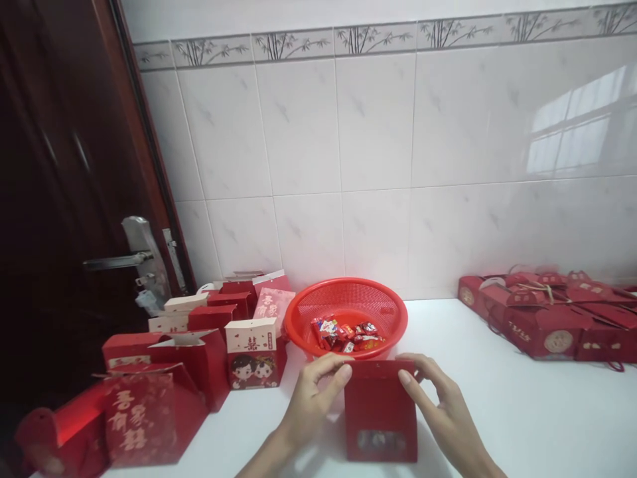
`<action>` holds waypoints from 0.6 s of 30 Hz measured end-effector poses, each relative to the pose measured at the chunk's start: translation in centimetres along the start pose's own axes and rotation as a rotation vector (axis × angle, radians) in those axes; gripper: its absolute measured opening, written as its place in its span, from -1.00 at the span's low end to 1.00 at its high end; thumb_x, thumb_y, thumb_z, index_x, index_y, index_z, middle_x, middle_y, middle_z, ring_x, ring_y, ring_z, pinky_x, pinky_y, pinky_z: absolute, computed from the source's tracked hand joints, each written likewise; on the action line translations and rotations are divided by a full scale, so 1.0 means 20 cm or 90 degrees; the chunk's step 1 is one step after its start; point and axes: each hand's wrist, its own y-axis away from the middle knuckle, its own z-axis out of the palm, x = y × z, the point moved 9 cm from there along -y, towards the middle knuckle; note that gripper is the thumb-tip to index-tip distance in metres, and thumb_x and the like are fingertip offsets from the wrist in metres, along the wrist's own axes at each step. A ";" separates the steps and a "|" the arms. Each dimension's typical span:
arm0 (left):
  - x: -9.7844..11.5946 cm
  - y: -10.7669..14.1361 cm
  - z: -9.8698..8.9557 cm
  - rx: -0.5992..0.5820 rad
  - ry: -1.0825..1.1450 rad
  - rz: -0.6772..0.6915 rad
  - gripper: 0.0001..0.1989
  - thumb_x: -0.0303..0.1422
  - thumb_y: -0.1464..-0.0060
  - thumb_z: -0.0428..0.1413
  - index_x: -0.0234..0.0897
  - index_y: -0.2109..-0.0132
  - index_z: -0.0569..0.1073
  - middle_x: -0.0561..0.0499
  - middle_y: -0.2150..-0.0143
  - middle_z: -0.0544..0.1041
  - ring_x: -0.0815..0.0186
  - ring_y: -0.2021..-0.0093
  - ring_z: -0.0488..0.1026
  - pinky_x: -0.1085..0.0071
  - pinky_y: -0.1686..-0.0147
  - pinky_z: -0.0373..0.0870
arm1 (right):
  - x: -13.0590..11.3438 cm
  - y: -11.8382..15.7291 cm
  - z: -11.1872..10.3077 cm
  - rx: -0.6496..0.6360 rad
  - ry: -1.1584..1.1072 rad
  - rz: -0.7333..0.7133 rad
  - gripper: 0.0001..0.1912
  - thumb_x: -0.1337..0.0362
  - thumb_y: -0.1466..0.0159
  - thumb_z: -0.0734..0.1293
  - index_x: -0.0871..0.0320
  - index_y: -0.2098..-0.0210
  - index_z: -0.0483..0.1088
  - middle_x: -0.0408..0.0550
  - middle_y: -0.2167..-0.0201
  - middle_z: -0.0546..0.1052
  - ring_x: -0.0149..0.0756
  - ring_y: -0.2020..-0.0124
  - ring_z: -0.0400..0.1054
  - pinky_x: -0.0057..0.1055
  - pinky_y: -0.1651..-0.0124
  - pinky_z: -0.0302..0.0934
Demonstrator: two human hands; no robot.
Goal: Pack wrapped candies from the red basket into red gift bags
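A red paper gift box [380, 405] with a small clear window low on its front stands upright on the white table. My left hand [318, 392] pinches its top left corner, thumb in front and fingers behind. At the top right corner, my right hand [438, 398] grips the same box in a like way. Something shows dimly through the window, too blurred to name. Just behind the box sits a red plastic basket [348, 292] with wrapped candies [348, 335] at its bottom.
Several red gift boxes [144, 418] crowd the table's left side, one with two cartoon figures [253, 355]. More red boxes [557, 325] lie at the right by the tiled wall [373, 133]. A dark door [64, 166] with a metal handle stands at the left.
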 end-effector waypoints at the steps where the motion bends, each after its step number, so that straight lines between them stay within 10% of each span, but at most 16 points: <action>1: 0.00 0.00 0.00 0.000 0.001 0.003 -0.63 -0.08 -0.25 0.09 -0.25 0.07 0.63 -0.12 0.12 0.64 0.11 0.09 0.53 0.28 0.03 0.44 | -0.01 0.00 0.00 0.004 -0.008 -0.001 -0.68 -0.05 -0.31 0.29 -0.01 0.14 0.54 -0.04 0.21 0.60 -0.18 0.24 0.45 -0.30 0.18 0.38; 18: 0.12 0.00 -0.09 0.167 -0.089 0.083 -0.79 -0.20 -0.14 0.20 -0.24 0.23 0.62 -0.03 0.27 0.62 0.22 0.24 0.54 0.39 0.21 0.45 | -0.07 0.01 0.03 -0.044 -0.057 0.016 -0.65 -0.03 -0.32 0.29 0.09 0.16 0.52 0.01 0.20 0.60 -0.15 0.20 0.45 -0.25 0.13 0.32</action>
